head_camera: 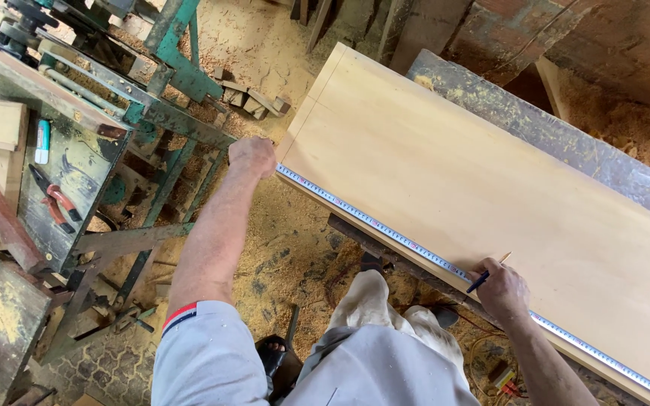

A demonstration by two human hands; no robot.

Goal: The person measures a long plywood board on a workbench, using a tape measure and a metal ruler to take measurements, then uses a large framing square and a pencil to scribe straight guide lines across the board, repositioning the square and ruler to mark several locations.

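A long pale board [490,180] lay across the scene, its long axis running from the upper left down to the lower right, resting on a grey beam [566,143] beyond it. Sawdust covered the floor [280,248] under it. To the left stood a green machine frame [174,68] and a worn desk [77,165] carrying red pliers [54,203] and a small tube [42,140].

A tape [415,248] was stretched along the board's near edge, following the same axis, from the corner at the upper left to the frame's lower right corner. The board lay ahead of the person, with both hands on its near edge, well apart.

The left hand [253,156] was at the far corner, the arm stretched nearly straight forward, the fist closed over the tape's end there; whether it pinched the tape or only pressed it down could not be told. The right hand [502,287] was much nearer the body, elbow bent, its heel resting on the board just beside the tape. Its fingers were pinched around a pencil [490,272], the tip pointing toward the tape's edge and the board's face.
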